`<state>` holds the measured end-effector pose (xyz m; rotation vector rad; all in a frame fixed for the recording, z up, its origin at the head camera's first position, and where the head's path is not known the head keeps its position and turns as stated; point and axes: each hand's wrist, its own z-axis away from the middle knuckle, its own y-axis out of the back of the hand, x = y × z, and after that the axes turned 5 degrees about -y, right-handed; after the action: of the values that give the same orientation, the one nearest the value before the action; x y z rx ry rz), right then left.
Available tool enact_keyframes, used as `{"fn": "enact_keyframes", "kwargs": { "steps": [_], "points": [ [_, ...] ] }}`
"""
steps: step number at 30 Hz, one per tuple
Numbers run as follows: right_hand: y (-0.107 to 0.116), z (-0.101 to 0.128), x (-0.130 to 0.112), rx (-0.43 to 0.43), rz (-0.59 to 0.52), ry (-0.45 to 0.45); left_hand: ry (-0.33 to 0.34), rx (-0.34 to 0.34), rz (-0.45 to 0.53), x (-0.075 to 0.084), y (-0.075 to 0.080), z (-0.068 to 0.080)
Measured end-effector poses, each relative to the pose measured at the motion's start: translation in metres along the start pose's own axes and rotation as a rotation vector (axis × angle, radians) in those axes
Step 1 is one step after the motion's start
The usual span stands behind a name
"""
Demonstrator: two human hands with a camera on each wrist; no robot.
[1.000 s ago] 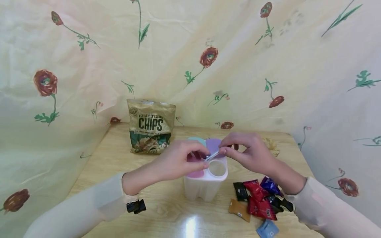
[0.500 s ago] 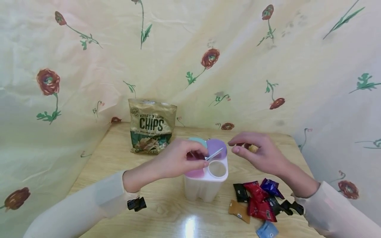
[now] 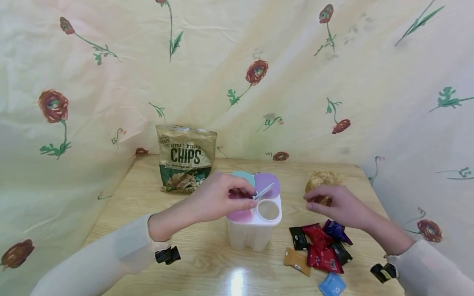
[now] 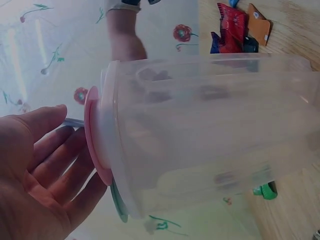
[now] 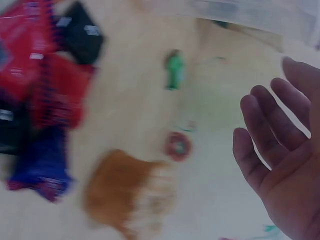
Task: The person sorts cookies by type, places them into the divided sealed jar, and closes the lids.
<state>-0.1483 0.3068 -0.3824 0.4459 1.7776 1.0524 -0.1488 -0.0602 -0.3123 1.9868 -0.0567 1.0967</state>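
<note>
A thin, pale blue strip-like piece, seen edge-on, is tilted above the lidded top of a translucent white container. The left hand pinches its near end between thumb and fingers. The container stands upright on the wooden table. Its top carries a teal lid, a purple lid and a pink lid, while the fourth round opening is uncovered and shows a pale interior. Dim shapes show through the wall in the left wrist view; whether they lie inside cannot be told.

The right hand, its fingers loosely bent and apart from the thumb, holds nothing. Just beside it sits what looks like an orange-brown bowl with crinkled yellow pieces in it. Nearer the front lie wrapped packets in red, black, purple-blue, orange and light blue. A gold-and-green chip bag stands at the back left, its contents hidden.
</note>
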Motion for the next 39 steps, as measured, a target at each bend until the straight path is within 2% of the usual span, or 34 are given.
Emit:
{"fn": "enact_keyframes", "kwargs": {
  "steps": [4,15,20,32,39],
  "points": [
    [-0.024,0.005,0.022,-0.098,0.007,-0.048,0.016,-0.006,0.009,0.001,0.001,0.001],
    [-0.067,0.008,0.055,-0.225,-0.063,-0.114,0.040,-0.005,0.026,0.004,0.002,0.002],
    [-0.075,0.005,0.059,-0.249,-0.080,-0.122,0.049,-0.002,0.026,0.006,0.002,0.001],
    [-0.085,0.002,0.063,-0.339,-0.041,-0.189,0.058,-0.003,0.036,0.006,0.002,0.002],
    [-0.089,0.003,0.064,-0.360,-0.012,-0.162,0.046,0.008,0.032,0.006,0.002,0.002]
  ]
}}
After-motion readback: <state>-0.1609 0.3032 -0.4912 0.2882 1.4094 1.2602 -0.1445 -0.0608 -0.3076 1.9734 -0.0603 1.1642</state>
